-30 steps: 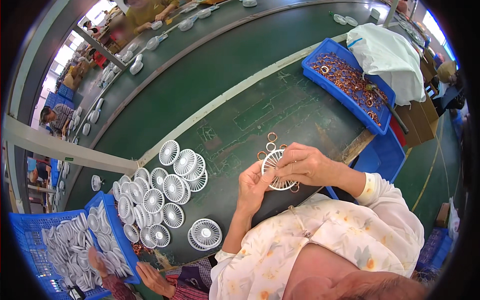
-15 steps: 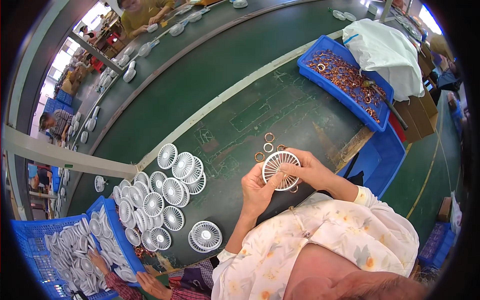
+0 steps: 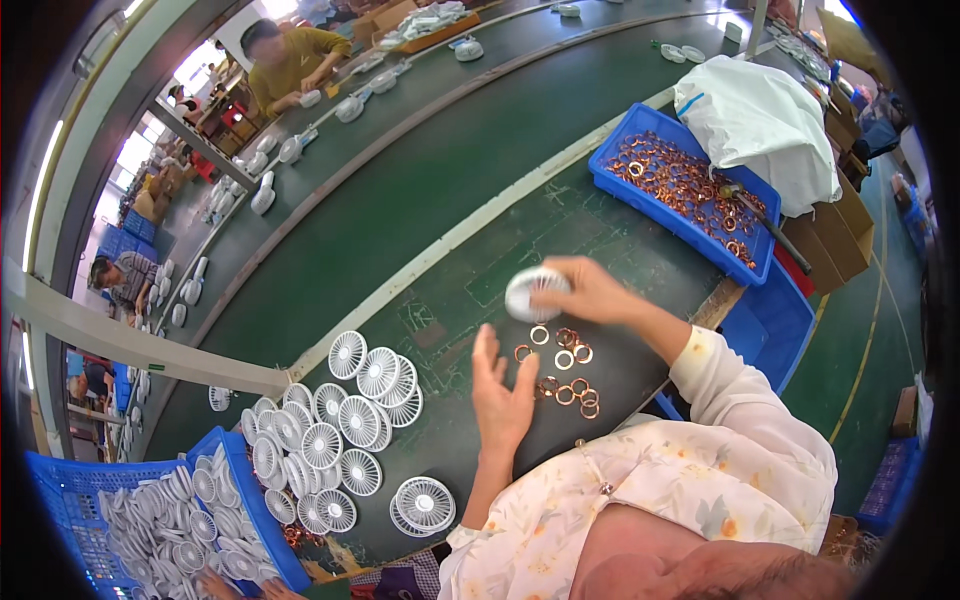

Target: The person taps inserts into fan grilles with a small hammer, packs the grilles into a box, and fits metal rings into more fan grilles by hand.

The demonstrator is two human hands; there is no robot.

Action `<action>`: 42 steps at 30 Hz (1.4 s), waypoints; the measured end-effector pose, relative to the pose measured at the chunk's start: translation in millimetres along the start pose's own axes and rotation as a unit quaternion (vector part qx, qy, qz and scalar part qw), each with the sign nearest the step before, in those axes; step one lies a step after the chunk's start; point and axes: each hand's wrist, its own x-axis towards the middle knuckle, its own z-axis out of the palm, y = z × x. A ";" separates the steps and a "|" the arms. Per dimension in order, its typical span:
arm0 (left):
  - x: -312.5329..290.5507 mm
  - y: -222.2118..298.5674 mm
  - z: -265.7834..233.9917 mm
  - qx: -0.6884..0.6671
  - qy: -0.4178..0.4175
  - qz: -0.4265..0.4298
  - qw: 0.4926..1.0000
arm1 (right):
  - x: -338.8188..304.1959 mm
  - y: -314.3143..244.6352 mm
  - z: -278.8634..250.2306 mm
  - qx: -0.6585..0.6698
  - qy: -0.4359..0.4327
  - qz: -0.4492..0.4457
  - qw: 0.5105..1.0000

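"How are the hands posed?"

"The right hand is brought in from the right with the wrist nearly straight. A white grille is gripped at its right side between thumb and fingers; both are blurred. The left hand is held with fingers extended upward and thumb parted from them, its inner side turned toward the rings."

"And where is the grille?"

"It is held over the benchtop, just past the far end of a loose cluster of copper-coloured rings, a few of which look paler. Its height above the surface cannot be told."

"What edges are to be minded?"

"On the far side, the bench is bounded by a pale strip, with a green belt beyond it. At the upper right, a blue tray filled with rings is set on the bench. The near edge is passed over by the right forearm."

"And room to move?"

"To the left, a stretch of green surface is seen between the left hand and a heap of grilles. A small stack of grilles is placed near the left forearm."
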 end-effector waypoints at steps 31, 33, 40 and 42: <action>11.5 -28.2 -104.5 0.455 0.252 0.054 0.852 | -40.2 19.2 9.7 0.241 0.082 0.162 0.953; 17.5 -28.2 -109.1 0.429 0.276 0.061 0.858 | -47.1 21.3 13.1 0.311 0.094 0.182 0.928; 28.2 -30.3 -125.1 0.462 0.327 0.024 0.824 | -74.3 0.6 18.3 0.356 0.025 0.204 0.912; 28.5 -22.7 -123.6 0.485 0.296 -0.047 0.822 | -77.6 -4.8 21.1 0.333 0.034 0.215 0.917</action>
